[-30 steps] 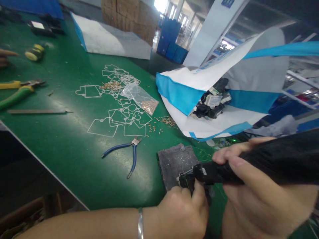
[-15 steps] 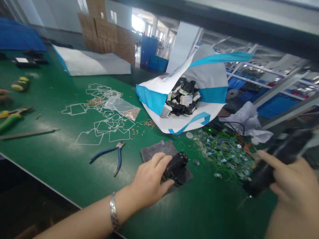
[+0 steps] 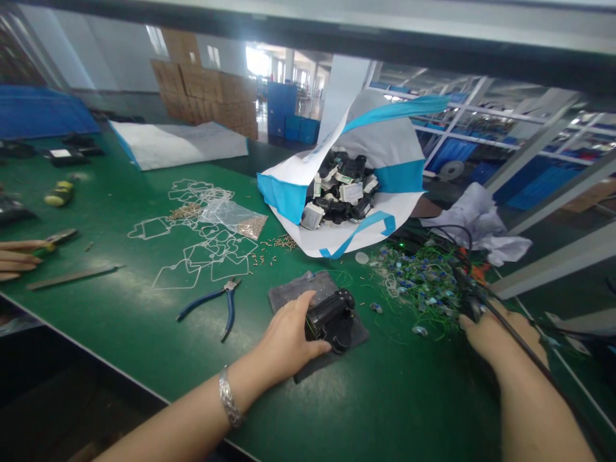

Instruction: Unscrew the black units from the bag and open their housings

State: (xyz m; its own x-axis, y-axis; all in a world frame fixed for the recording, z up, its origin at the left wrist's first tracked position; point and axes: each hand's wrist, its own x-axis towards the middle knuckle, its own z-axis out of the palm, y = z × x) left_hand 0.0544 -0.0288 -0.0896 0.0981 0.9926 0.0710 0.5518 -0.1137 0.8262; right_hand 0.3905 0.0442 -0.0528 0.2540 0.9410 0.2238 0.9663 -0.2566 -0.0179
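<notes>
My left hand [image 3: 283, 337] is closed around the side of a black plastic housing [image 3: 332, 317], which rests on a dark grey pad [image 3: 289, 289]. The housing has a rounded barrel along its top. Over at the right, my right hand [image 3: 505, 333] is closed around something dark, mostly hidden by the fingers. A black cable [image 3: 517, 343] passes over that hand and wrist. Beside its fingertips lies a heap of green wires with small clear and blue pieces [image 3: 423, 282]. Blue-handled cutters [image 3: 228, 305] lie open left of the pad.
A white and blue bag [image 3: 283, 192] holds several black and white parts. White wire frames [image 3: 178, 276], a bag of small screws [image 3: 253, 226] and loose screws [image 3: 283, 242] lie left of it. Another person's hand [image 3: 17, 262] is near pliers [image 3: 62, 236] at the left edge. A metal post stands right.
My right hand has moved from the near right toward the green wire heap; the long black object it held is no longer visible in it. My left hand stays on the housing.
</notes>
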